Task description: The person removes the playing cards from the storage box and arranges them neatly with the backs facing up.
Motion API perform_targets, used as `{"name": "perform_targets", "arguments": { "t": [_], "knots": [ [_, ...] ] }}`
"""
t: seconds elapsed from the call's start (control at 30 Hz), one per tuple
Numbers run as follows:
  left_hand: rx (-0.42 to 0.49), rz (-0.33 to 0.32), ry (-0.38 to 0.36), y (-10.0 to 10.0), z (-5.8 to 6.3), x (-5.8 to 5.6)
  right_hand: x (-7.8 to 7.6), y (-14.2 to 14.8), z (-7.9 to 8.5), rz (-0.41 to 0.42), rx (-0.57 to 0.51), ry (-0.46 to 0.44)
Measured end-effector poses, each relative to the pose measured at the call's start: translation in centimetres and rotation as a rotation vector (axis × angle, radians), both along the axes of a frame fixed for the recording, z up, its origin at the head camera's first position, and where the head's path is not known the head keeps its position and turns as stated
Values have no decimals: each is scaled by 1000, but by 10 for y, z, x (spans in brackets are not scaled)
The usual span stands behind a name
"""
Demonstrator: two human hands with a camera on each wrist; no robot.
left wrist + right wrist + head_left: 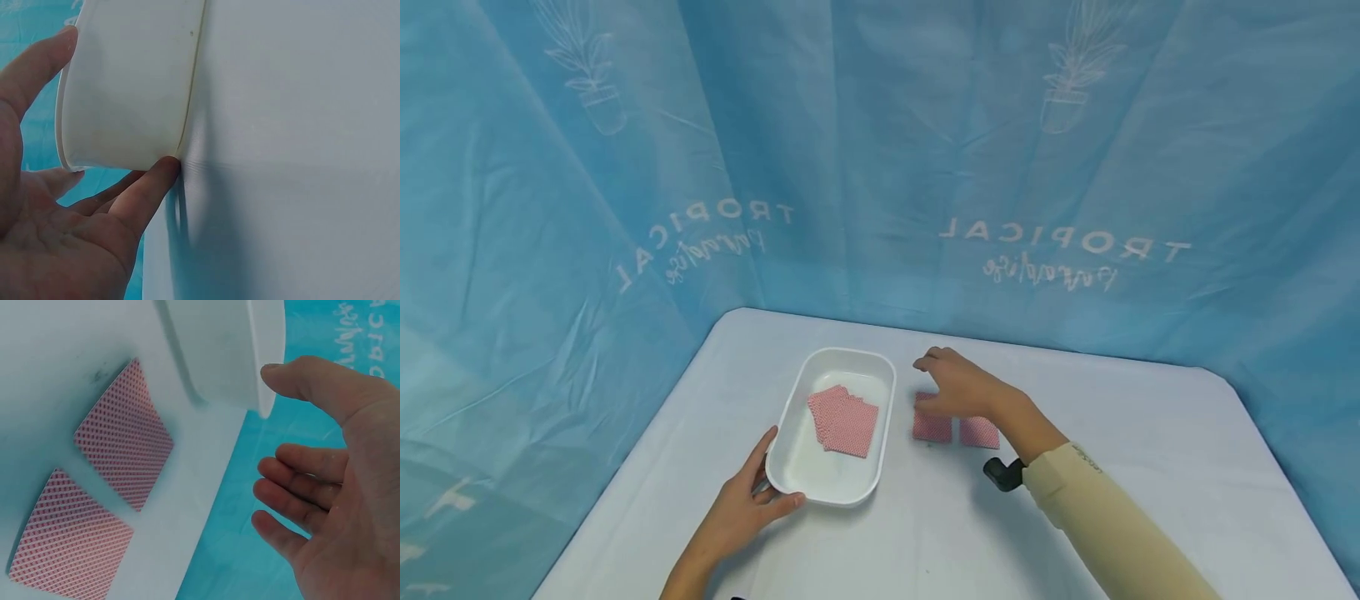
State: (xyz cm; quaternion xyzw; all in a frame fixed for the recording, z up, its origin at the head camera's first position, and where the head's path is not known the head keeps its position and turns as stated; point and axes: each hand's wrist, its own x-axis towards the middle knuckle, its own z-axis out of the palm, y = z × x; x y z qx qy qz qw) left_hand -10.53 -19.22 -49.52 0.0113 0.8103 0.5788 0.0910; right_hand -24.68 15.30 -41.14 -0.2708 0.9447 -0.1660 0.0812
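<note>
A white tray [831,492] stands on the left half of the table, with several red-patterned playing cards [850,427] overlapping face down inside it. At its near left corner my left hand [741,504] holds it, thumb against the near side and fingers along the left side. In the left wrist view the thumb meets the rim of the tray [128,87] and a fingertip is low on its wall. My right hand [958,385] hovers above two more playing cards, a left one [932,429] and a right one [979,432]. Its fingers are spread loosely and hold nothing in the right wrist view.
A white cloth [917,533] covers the table. Blue printed curtains [887,167] hang behind it and along the left side. A black object [1003,474] is at the right wrist, just before the light sleeve [1105,508].
</note>
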Motion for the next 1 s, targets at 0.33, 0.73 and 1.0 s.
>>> {"name": "perform_targets", "arguments": {
  "t": [0.33,0.73,1.0],
  "knots": [
    [6,4,15,1,1,0,3,-31,10,61,-27,-4],
    [28,3,36,3,2,-1,4,-53,12,99,48,49],
    [6,12,21,4,-2,1,8,-76,-2,118,113,32]
  ]
}}
